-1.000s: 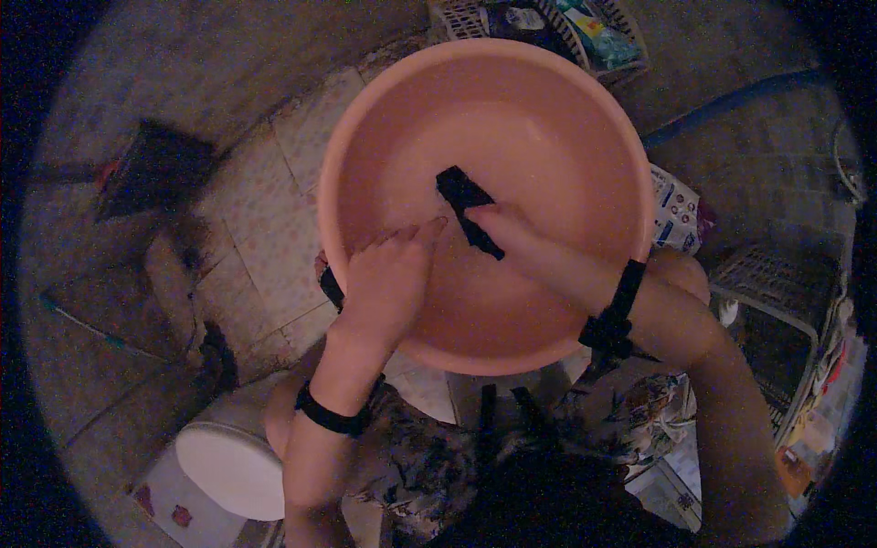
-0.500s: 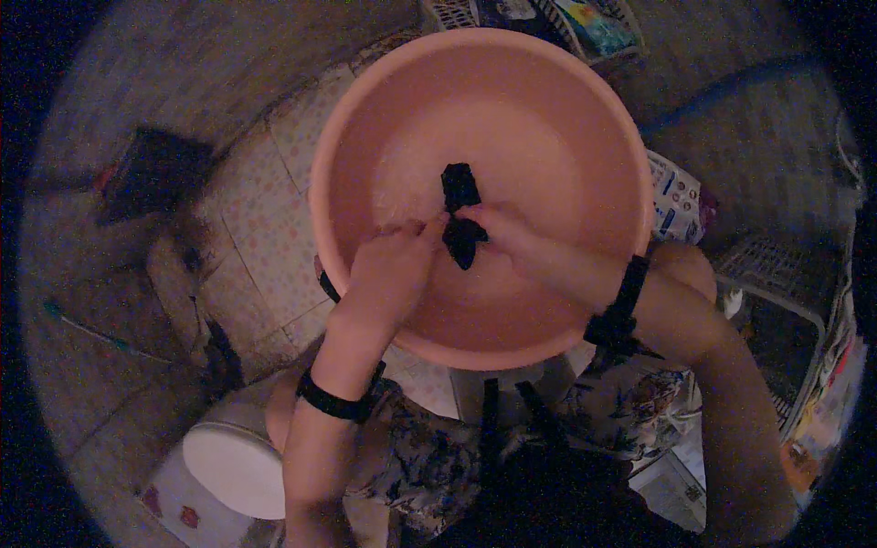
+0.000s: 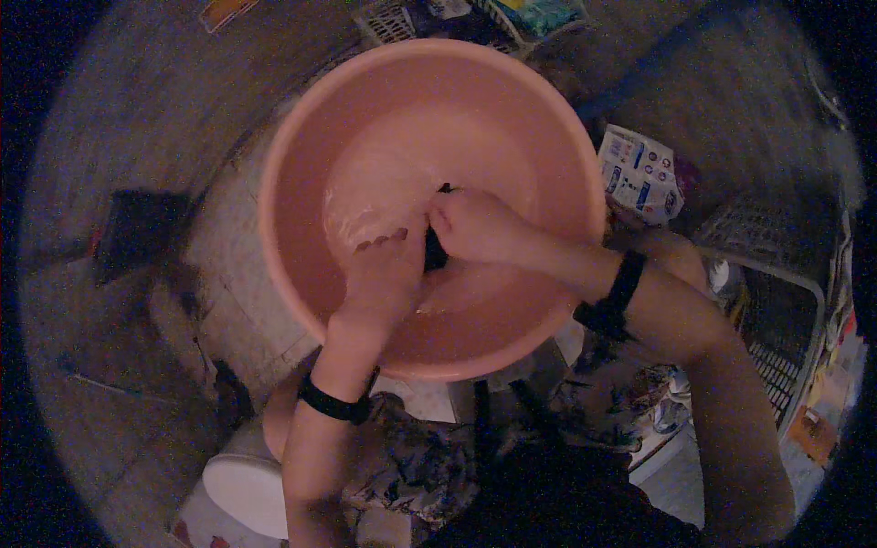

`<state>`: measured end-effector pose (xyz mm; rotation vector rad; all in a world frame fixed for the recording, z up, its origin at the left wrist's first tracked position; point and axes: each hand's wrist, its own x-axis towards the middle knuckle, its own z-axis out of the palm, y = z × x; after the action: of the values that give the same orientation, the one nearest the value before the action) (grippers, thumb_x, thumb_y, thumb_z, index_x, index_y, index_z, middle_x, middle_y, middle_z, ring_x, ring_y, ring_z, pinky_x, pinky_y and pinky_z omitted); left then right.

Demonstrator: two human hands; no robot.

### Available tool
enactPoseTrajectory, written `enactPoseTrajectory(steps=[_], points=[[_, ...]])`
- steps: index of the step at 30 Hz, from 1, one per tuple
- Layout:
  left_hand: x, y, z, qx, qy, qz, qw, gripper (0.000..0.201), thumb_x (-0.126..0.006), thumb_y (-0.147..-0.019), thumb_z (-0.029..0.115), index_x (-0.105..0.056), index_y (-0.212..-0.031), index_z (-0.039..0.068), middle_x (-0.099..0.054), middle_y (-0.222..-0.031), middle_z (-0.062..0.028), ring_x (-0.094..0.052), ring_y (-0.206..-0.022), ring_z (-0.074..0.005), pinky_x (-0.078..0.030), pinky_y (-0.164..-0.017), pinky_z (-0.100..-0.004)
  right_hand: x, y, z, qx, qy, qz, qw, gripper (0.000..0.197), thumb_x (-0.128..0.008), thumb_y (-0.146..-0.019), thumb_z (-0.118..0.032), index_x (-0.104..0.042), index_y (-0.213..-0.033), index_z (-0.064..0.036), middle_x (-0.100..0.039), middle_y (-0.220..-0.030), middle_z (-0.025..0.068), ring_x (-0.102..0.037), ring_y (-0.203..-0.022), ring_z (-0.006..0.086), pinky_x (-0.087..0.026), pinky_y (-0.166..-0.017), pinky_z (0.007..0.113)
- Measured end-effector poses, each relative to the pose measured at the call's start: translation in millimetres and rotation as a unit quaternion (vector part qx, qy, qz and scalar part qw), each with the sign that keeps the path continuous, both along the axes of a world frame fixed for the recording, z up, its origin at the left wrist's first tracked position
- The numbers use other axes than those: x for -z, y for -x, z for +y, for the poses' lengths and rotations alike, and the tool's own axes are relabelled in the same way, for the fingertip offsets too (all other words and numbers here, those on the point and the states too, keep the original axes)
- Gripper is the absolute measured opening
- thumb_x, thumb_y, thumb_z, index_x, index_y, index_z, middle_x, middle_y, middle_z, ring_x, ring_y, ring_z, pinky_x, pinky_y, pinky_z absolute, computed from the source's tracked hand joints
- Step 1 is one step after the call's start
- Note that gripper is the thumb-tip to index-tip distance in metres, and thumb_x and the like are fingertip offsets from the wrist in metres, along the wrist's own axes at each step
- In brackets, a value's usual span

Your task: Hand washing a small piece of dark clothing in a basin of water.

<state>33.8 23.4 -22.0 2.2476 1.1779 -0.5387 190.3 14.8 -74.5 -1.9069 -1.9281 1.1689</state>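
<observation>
Both my hands are inside a large round peach-coloured basin [image 3: 438, 370] with shallow water in it. Between them is a small black cloth [image 3: 436, 253], bunched up and mostly covered by my fingers; a sock is possible, but its shape is hidden. My left hand [image 3: 384, 274] curls closed around its left side. From the right, my right hand [image 3: 475, 225] grips the same cloth in a fist, knuckles close to the left hand's. A dark tip of cloth pokes out above the right fist. Ripples show on the water left of the hands. Black straps circle both forearms.
Right of the basin lies a white and blue plastic package [image 3: 639, 173], with a grey plastic basket [image 3: 776, 365] nearer me. A white basket [image 3: 388, 23] stands beyond the far rim. A dark dustpan-like object [image 3: 137, 233] is at left, a white oval lid [image 3: 248, 493] at lower left.
My fists have come together and closed over the cloth, which was stretched out and largely visible before. The view has shifted, so the basin appears farther left. Water now ripples.
</observation>
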Motion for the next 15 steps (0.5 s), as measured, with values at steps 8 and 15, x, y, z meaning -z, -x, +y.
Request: enactPoseTrajectory(steps=[8, 15], points=[[27.4, 17.5, -3.8, 0.087, -0.115, -0.060, 0.988, 0.034, -0.056, -0.089, 0.020, -0.056, -0.119, 0.004, -0.069, -0.092, -0.0183, -0.068, -0.080, -0.0363, -0.055, -0.070, -0.0484, -11.7, 2.3, -6.1, -0.082, -0.086, -0.091, 0.989, 0.017, -0.062, -0.084, -0.020, -0.069, -0.093, -0.0076, -0.063, -0.115, 0.0137, -0.059, -0.109, 0.0353, -0.048, -0.090, 0.050], [23.5, 19.0, -15.2, 0.097, -0.115, 0.005, 0.989, 0.019, -0.059, -0.083, 0.017, -0.067, -0.100, 0.011, -0.067, -0.099, -0.0104, -0.066, -0.093, -0.0290, -0.051, -0.084, -0.0436, -2.8, -16.3, -19.3, -0.322, -0.147, -0.202, 0.913, 0.020, -0.066, -0.079, -0.023, -0.074, -0.092, -0.0111, -0.051, -0.138, 0.0132, -0.036, -0.136, 0.0337, -0.027, -0.111, 0.053]])
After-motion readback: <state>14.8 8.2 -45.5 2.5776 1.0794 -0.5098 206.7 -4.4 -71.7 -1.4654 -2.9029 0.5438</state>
